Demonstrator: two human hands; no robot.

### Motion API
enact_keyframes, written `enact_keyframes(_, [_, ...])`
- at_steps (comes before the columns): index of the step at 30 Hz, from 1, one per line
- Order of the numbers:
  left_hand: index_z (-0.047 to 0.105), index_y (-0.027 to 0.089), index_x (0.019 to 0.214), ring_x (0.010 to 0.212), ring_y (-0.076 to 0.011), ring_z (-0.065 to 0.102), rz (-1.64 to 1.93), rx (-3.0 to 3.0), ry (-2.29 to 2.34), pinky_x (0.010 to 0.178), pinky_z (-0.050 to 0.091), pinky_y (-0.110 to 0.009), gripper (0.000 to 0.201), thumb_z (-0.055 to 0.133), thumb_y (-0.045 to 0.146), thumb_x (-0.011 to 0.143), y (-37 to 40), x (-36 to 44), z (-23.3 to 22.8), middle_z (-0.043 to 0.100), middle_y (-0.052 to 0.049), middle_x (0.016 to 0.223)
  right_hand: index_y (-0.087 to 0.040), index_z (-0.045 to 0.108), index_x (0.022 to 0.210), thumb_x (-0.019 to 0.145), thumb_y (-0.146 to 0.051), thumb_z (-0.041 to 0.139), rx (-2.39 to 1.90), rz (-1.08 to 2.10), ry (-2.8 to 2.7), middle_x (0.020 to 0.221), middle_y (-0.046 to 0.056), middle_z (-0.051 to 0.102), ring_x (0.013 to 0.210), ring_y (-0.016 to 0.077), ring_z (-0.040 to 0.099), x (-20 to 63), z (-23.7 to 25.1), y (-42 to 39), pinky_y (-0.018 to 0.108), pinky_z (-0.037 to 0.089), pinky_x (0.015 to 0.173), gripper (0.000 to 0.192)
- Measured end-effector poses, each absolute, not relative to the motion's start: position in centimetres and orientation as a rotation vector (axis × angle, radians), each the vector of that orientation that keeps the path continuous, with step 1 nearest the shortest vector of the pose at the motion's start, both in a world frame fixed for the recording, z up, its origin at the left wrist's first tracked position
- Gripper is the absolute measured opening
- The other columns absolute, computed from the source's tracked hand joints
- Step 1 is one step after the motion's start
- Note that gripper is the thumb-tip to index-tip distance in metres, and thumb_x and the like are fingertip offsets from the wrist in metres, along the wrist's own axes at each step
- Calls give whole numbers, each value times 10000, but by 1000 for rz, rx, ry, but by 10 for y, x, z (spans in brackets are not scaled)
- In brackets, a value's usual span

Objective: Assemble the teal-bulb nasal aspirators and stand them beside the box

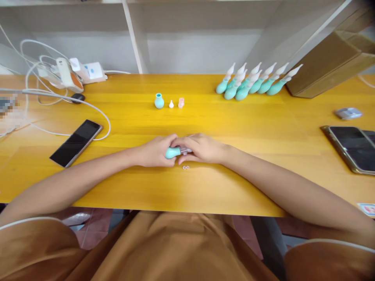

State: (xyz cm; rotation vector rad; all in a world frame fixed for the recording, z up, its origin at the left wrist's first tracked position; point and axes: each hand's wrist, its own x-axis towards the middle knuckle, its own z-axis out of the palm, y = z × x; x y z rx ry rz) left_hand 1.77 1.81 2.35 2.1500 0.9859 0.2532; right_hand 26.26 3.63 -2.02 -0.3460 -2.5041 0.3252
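Close to the table's front, my left hand [155, 151] is closed around a teal squeeze bulb [172, 152], the body of a nasal aspirator. A clear connector [185, 150] sits at the bulb's neck, and my right hand [203, 148] grips it with bent fingers that partly hide it. Whether the connector is fully seated cannot be seen. Just below the fingers lie two tiny pale rings [186, 167]. Farther back stand a loose teal bulb [159, 101] with its mouth up, a small white cone-shaped piece [171, 104] and a pinkish clear connector [181, 102].
Several assembled aspirators [252, 84] with white tips stand at the back right, beside a cardboard box [331, 58]. A phone [76, 143], white cables and a power adapter [68, 74] occupy the left. More phones [353, 148] and a small plastic-wrapped item [348, 113] lie at the right.
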Motion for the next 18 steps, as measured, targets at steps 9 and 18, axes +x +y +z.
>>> enact_keyframes(9, [549,246,1007,786,-217,656,222,2151,1003,714,480,-338,367,745,379,727,21,18,27,707,-12,923,-198,581,1446,1094,-736,570,-379,416,-2549,1031,79,814,803,216,770,265,-17,34,308,544,726,643])
enact_keyframes(18, [551,242,989,794,-227,671,197,2175,1050,717,486,-338,338,749,339,732,19,18,32,728,-24,924,-191,603,1408,1136,-653,563,-426,451,-2523,955,58,798,759,203,744,263,-18,32,296,517,705,538])
